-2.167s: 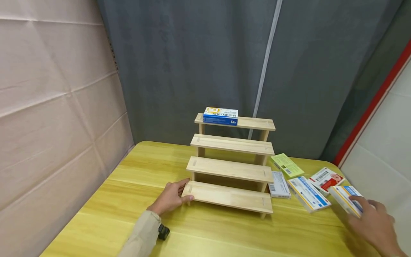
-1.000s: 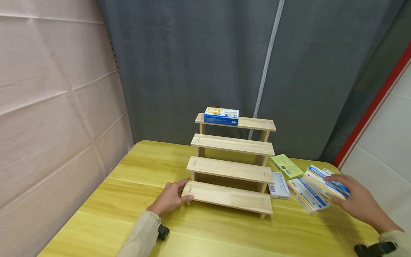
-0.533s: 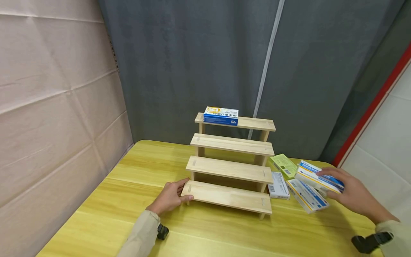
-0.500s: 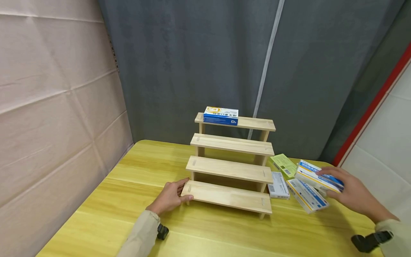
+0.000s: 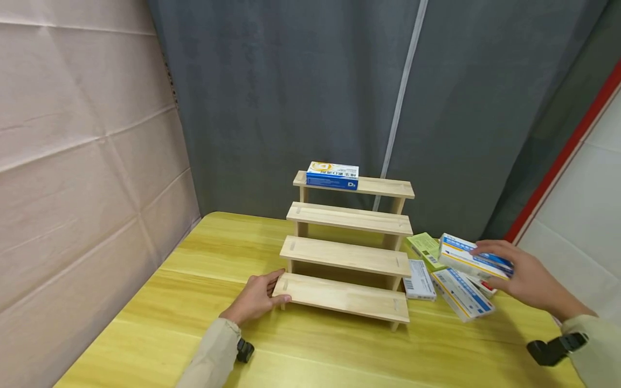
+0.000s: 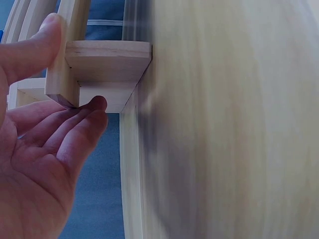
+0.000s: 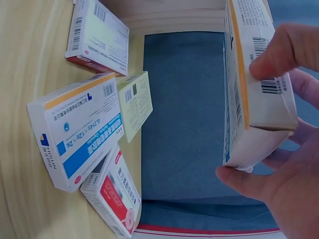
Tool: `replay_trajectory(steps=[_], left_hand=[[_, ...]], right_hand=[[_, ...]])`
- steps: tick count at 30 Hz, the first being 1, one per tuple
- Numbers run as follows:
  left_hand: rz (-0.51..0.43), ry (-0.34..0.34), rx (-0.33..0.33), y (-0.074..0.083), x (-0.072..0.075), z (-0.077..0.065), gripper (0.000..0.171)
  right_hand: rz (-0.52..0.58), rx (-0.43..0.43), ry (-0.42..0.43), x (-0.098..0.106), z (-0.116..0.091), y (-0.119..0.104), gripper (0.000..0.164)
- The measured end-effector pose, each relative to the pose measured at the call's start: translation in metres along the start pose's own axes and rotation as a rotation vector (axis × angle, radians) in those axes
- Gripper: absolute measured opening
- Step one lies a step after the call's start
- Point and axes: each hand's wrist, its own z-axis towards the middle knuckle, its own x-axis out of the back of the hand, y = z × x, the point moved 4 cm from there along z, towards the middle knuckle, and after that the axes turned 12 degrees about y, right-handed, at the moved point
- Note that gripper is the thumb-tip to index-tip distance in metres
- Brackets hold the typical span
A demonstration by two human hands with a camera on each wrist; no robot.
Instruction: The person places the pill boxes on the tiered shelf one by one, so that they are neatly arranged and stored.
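A stepped wooden display rack (image 5: 345, 253) stands on the table. My left hand (image 5: 257, 293) grips the left end of its lowest board, thumb on one face and fingers on the other, as the left wrist view (image 6: 62, 74) also has it. At the right, my right hand (image 5: 526, 277) holds a white, blue and orange medicine box (image 5: 468, 257) between thumb and fingers, raised over the other boxes. The right wrist view shows a barcoded side of this held medicine box (image 7: 256, 94). A blue and white vitamin D box (image 5: 332, 176) lies on the rack's top board, toward its left end.
Right of the rack lie a green box (image 5: 426, 249), a white-grey box (image 5: 419, 280), a matching blue and white box (image 5: 463, 293) and a partly covered red and white box (image 7: 112, 196). A grey curtain (image 5: 281, 108) hangs behind the table (image 5: 204, 269).
My right hand has lifted the medicine box from the right and carried it left and farther back, over the other boxes. The left hand keeps its grip on the rack.
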Motion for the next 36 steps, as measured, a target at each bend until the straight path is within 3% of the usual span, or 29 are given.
replay_trajectory(steps=[18,30,36], left_hand=[[-0.021,-0.015,0.003,-0.001,0.000,0.000,0.078],[-0.012,-0.026,0.013,-0.001,-0.001,0.000,0.080],[-0.014,-0.025,0.005,-0.001,0.000,0.000,0.080]], right_hand=[[0.040,0.009,-0.001,0.006,0.015,-0.006,0.051],[0.020,0.059,0.031,0.012,0.024,-0.016,0.047],[0.053,0.030,0.005,0.014,0.030,-0.023,0.050]])
